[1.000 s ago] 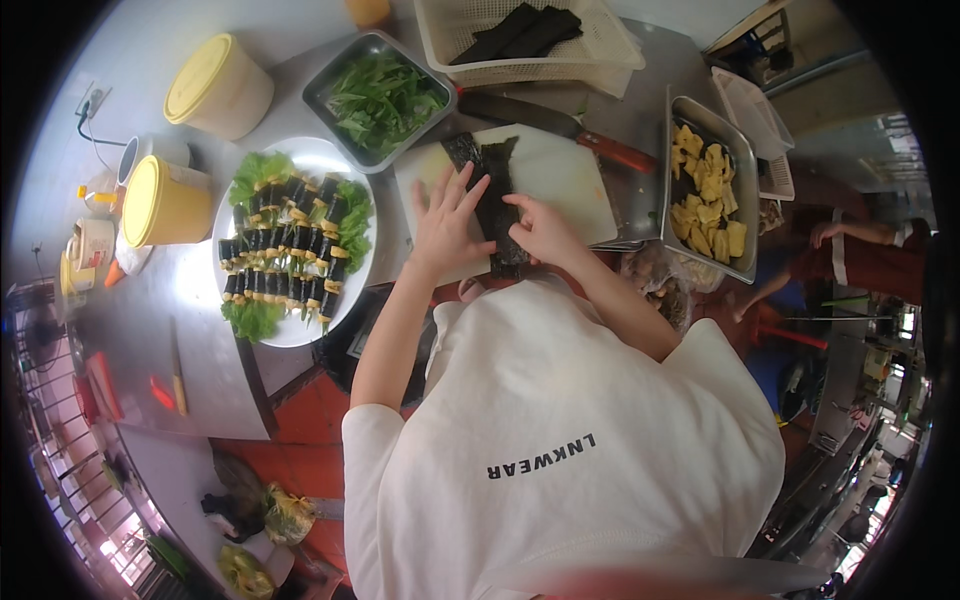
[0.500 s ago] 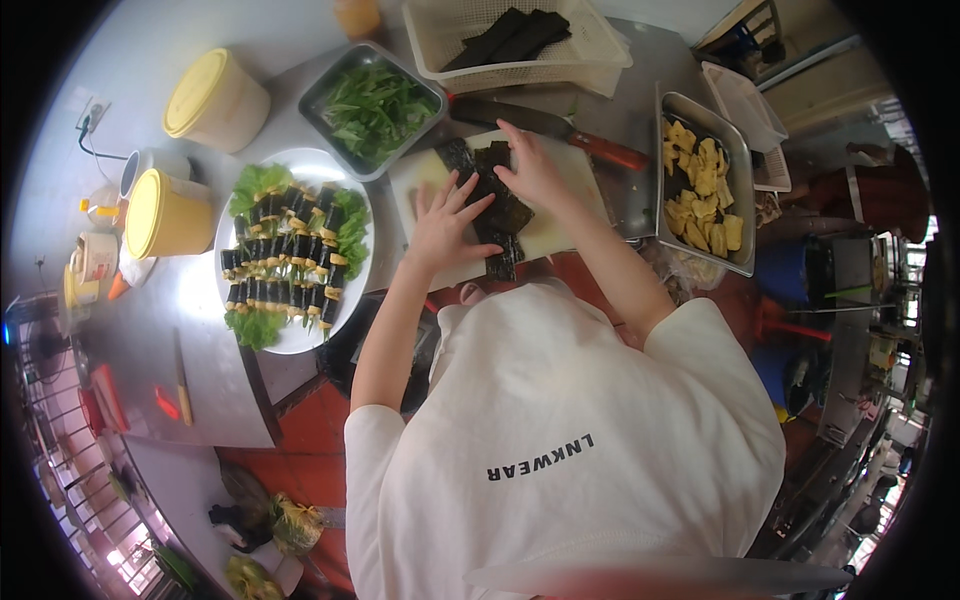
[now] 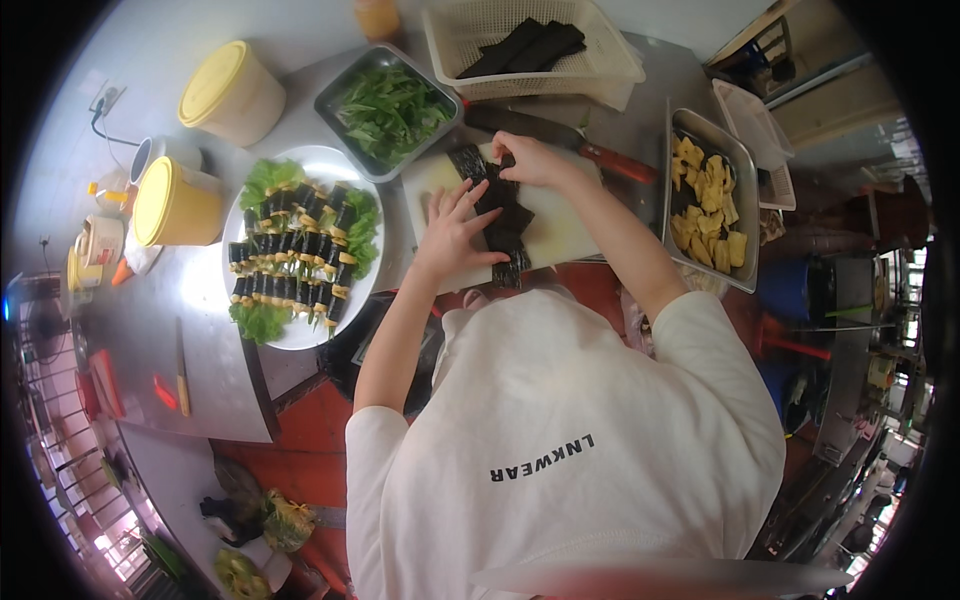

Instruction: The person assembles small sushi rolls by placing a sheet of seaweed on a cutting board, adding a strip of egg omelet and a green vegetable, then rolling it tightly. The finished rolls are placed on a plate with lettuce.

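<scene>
The seaweed [image 3: 512, 218] lies on the board [image 3: 565, 235], running in overlapping dark sheets from the board's far edge to its near edge, between my two hands. My left hand [image 3: 457, 236] is spread wide along the left side of the seaweed: index and middle fingertips rest at its left margin, the thumb points across toward its near end. My right hand [image 3: 532, 162] is narrow, thumb and fingers brought together at the far end of the seaweed, a dark edge of it caught at the fingertips. The bulk of the seaweed lies nearer to me than that pinch and to the right of my left palm.

Just beyond the board lies the knife [image 3: 540, 126], its red handle to the right. Behind it stands the basket [image 3: 535, 93], with dark strips [image 3: 525, 48] inside. Left of the basket, a steel tray [image 3: 346, 147] holds greens [image 3: 392, 115]. To the right of the board, a second steel tray [image 3: 667, 195] holds yellow pieces [image 3: 712, 205]. Left of the board, the plate [image 3: 367, 280] bears rows of rolls [image 3: 290, 250] with lettuce [image 3: 360, 225] at the sides. Beyond the plate, two lidded tubs [image 3: 235, 102] stand near the wall.
</scene>
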`<state>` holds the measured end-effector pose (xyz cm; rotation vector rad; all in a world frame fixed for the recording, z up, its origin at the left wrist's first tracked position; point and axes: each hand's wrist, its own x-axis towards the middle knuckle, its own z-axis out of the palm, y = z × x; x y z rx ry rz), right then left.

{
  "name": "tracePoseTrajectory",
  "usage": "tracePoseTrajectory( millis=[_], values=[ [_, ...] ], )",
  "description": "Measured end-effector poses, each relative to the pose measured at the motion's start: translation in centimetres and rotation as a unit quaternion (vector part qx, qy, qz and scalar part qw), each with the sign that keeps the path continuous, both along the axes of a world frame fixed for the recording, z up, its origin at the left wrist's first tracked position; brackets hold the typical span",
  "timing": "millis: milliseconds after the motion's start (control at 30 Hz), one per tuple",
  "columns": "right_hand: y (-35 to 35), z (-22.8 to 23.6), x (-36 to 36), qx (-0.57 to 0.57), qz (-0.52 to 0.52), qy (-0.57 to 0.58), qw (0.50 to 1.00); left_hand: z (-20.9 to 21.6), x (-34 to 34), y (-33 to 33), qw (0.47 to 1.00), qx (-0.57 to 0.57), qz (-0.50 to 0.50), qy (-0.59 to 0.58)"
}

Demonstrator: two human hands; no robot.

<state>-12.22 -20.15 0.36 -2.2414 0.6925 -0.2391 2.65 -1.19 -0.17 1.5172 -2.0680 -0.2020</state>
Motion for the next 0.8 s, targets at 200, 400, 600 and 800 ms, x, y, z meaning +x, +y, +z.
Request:
tracePoseTrajectory(
  millis=[200,400,600,800],
  values=[
    [-1.0,0.3,0.6,-0.061,0.048,0.071,0.994,0.4,0.0,0.0,1.0,-0.006,-0.001,0.008],
    [-1.9,0.5,0.7,-0.05,0.122,0.045,0.99,0.4,0.1,0.2,1.0,0.002,0.001,0.007],
    [-1.2,1.2,0.8,0.031,0.076,0.032,0.996,0.2,0.1,0.3,1.0,-0.015,-0.004,0.003],
    [-2.2,1.2,1.3,0.019,0.122,0.107,0.987,0.5,0.1,0.3,0.999,-0.029,-0.005,0.017]
  ],
)
